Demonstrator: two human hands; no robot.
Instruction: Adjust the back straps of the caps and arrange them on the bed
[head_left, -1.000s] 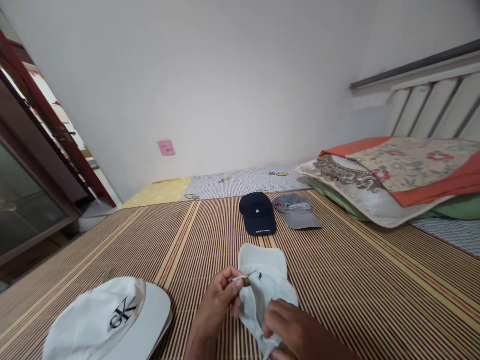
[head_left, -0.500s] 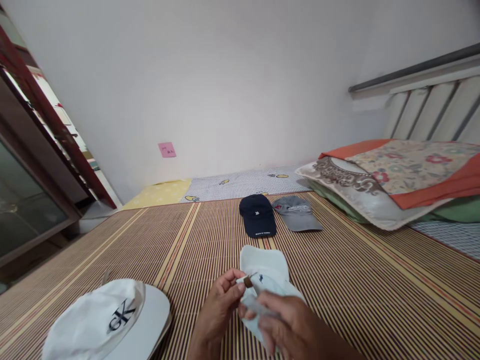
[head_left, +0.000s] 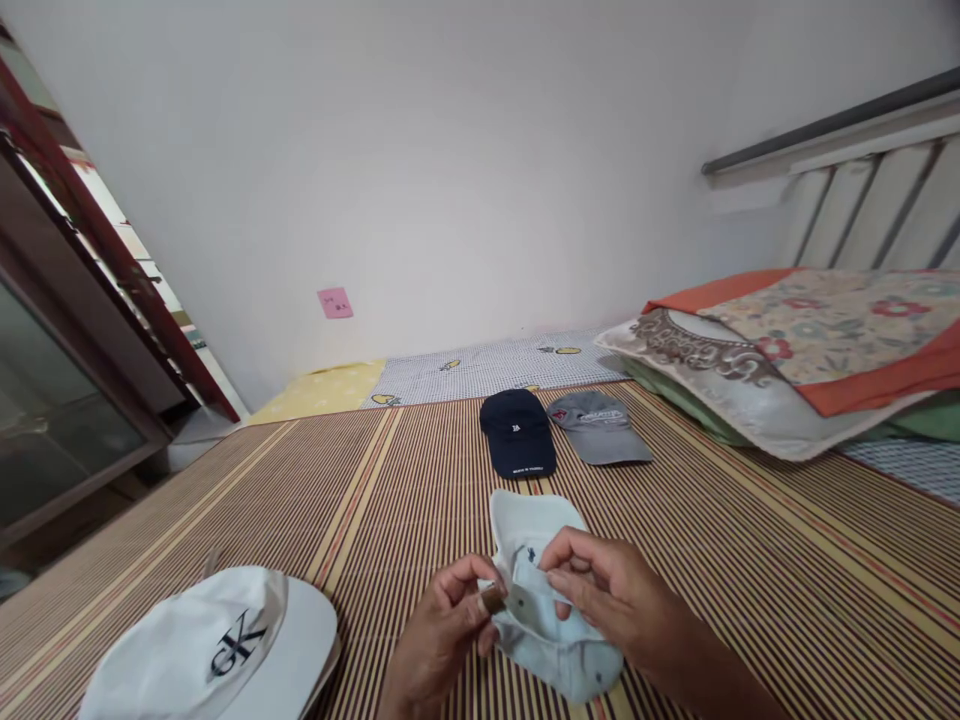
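A pale blue baseball cap [head_left: 540, 510] lies on the striped mat with its brim pointing away from me and a small dark emblem on its front. At its left edge, my left hand [head_left: 450, 625] is closed in a pinch on a small brown tab [head_left: 493, 599], which seems to belong to the cap's back strap. On the cap's right side, my right hand [head_left: 611, 590] pinches pale fabric between thumb and fingers; whether that is the strap or the crown I cannot tell. The crown's rear part sags below my hands.
Beyond it rest a navy cap [head_left: 517, 435] and a grey cap [head_left: 600, 428], side by side. A white cap [head_left: 217, 640] with black letters sits at the near left. Pillows [head_left: 810, 400] are stacked at the right against the wall [head_left: 480, 180]. The striped mat [head_left: 390, 500] covers the bed.
My right hand has moved right and up, away from my left hand, and more of the cap's back shows. My left hand keeps its pinch on the brown tab, slightly lower.
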